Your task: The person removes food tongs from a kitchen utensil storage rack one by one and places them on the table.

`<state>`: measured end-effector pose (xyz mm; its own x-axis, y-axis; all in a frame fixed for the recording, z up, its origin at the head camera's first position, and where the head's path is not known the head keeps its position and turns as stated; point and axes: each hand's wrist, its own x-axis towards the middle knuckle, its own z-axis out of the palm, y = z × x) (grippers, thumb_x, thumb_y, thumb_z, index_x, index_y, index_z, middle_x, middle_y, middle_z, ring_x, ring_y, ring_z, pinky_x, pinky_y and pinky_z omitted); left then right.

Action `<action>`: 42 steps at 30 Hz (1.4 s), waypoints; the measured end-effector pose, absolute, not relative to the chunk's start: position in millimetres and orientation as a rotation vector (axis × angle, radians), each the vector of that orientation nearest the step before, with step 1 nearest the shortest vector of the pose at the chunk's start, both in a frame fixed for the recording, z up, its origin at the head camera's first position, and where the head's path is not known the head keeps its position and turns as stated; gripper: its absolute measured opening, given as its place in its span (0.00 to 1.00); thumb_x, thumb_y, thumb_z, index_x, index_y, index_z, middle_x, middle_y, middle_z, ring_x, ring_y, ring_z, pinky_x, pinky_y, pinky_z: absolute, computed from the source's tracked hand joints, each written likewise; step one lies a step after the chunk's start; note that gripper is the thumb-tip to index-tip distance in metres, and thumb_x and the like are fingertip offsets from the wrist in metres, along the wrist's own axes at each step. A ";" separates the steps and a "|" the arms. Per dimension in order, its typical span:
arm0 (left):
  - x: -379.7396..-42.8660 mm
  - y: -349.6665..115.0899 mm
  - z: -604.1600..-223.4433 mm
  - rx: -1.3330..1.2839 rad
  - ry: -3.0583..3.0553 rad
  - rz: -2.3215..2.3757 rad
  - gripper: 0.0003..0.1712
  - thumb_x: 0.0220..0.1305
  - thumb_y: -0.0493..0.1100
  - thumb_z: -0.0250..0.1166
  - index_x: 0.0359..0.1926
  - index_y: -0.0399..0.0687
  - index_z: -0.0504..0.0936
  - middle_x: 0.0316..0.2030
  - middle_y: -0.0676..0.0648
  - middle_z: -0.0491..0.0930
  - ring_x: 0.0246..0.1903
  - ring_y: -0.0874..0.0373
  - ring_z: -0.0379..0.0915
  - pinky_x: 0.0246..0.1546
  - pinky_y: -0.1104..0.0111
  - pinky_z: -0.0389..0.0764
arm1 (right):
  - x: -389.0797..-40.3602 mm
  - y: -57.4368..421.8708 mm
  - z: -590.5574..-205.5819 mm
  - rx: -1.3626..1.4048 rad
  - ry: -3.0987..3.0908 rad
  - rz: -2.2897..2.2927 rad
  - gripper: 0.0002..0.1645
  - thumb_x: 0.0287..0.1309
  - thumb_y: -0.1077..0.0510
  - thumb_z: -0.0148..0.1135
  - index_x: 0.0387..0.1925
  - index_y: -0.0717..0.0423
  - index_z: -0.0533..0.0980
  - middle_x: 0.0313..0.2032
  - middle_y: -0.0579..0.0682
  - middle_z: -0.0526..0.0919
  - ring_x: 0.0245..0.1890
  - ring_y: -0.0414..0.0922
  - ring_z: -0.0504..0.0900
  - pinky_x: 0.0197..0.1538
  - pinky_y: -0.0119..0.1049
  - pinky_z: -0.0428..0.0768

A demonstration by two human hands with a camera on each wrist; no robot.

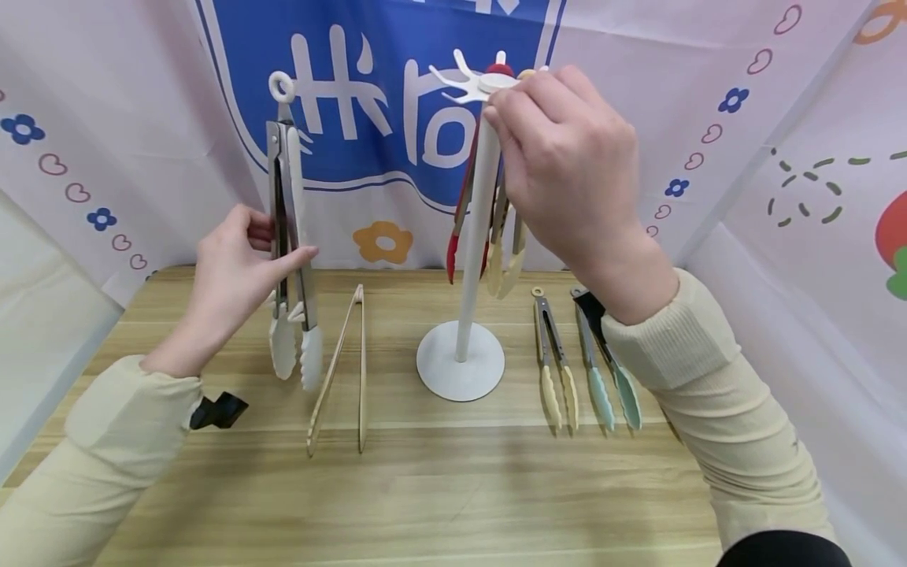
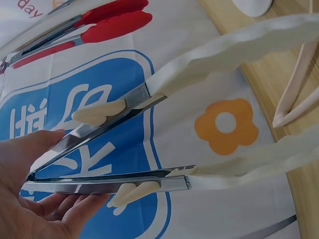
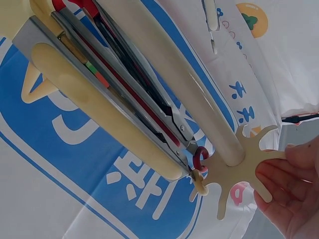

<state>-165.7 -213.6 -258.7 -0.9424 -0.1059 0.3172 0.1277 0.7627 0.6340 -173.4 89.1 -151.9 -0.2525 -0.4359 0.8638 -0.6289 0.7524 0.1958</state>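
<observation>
Wood-grain table [image 1: 425, 496] bears an upright white hook stand [image 1: 476, 236]. White-headed tongs [image 1: 295, 197] are held heads down above the table, left of the stand; left hand [image 1: 237, 264] grips both legs. Right hand [image 1: 570, 150] pinches one stand hook [image 3: 271, 155] at the top.

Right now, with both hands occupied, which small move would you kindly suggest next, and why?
I would probably move the left hand so the white tongs near a bare hook on the white stand: their ring points up, red tongs and cream tongs already hang there, and the right hand grips the stand's top, likely steadying it.
</observation>
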 end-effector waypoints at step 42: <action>-173.1 -267.4 -323.4 0.011 -3.231 -0.723 0.27 0.49 0.55 0.67 0.28 0.37 0.66 0.22 0.46 0.69 0.22 0.55 0.64 0.18 0.69 0.67 | -171.6 88.4 -151.1 0.815 -1.889 0.217 0.24 0.68 0.55 0.40 0.30 0.64 0.79 0.30 0.55 0.81 0.33 0.51 0.75 0.36 0.38 0.80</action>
